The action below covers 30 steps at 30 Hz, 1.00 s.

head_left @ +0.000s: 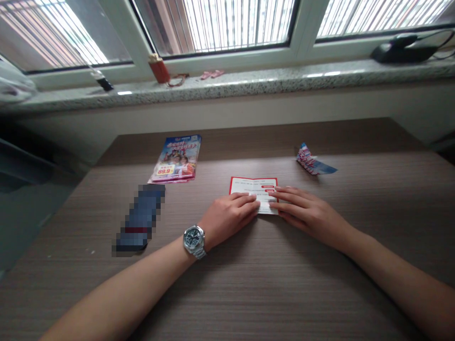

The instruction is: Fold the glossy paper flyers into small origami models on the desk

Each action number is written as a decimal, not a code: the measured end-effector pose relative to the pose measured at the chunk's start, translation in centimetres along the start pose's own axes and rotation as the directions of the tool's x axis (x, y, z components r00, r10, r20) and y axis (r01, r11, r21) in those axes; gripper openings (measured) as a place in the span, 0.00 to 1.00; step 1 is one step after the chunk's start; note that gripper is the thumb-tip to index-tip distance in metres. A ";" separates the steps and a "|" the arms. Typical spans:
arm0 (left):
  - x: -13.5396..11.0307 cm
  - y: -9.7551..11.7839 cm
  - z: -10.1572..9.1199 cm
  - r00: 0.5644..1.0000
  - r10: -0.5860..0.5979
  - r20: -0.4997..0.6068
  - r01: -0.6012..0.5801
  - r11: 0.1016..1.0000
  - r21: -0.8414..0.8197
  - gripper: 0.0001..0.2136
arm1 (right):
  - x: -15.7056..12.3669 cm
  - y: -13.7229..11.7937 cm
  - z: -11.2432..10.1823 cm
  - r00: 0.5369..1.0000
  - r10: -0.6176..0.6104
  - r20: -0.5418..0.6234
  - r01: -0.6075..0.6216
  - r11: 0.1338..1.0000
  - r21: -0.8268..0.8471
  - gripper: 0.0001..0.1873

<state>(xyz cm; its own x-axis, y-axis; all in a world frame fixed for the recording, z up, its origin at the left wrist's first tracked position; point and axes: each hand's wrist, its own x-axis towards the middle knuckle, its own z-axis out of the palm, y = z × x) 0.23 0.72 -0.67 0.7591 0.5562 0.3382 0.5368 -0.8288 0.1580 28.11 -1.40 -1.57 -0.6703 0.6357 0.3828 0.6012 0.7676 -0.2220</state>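
Observation:
A small printed paper sheet [263,183] with a red border lies on the brown table, a crease running down its middle. My left hand [231,213], with a metal watch [194,239] on the wrist, rests flat over the sheet's lower left part. On the right edge lie the outstretched fingers of my right hand [309,210]. Both hands touch the paper without gripping it, and they hide parts of its print. To the right and farther back sits a folded paper figure [308,160] in blue and red with pointed ends.
A stack of colourful flyers [181,158] lies at the back left of the table [249,293]. Nearer is a dark pixelated rectangular object [142,215]. On the granite windowsill [266,85] stand a red item [159,70] and a black device with a cable [405,48].

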 end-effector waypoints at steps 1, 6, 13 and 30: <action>0.0 0.1 -0.1 1.000 0.006 0.003 -0.006 1.000 0.001 0.12 | 0.0 0.1 -0.1 1.000 -0.004 -0.001 0.004 1.000 0.007 0.18; 0.1 0.4 -0.2 0.998 0.038 0.042 -0.036 0.999 -0.032 0.13 | 0.1 0.0 -0.5 1.000 -0.008 0.000 0.008 0.995 0.095 0.13; -0.2 0.7 -0.2 0.990 0.094 0.103 -0.082 0.990 -0.118 0.16 | 0.3 -0.4 -1.0 0.995 0.089 0.048 -0.099 0.958 0.268 0.10; -0.5 1.7 -0.4 0.984 0.128 0.120 -0.100 0.970 -0.220 0.22 | 2.4 -0.6 -0.6 0.922 0.365 0.132 -0.388 0.855 0.345 0.10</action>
<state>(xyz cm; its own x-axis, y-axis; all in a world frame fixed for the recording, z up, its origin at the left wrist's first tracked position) 0.62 -0.96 -0.25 0.8602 0.4488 0.2420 0.3645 -0.8732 0.3234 26.46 -0.38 0.03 -0.4559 0.8767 0.1535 0.6239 0.4378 -0.6474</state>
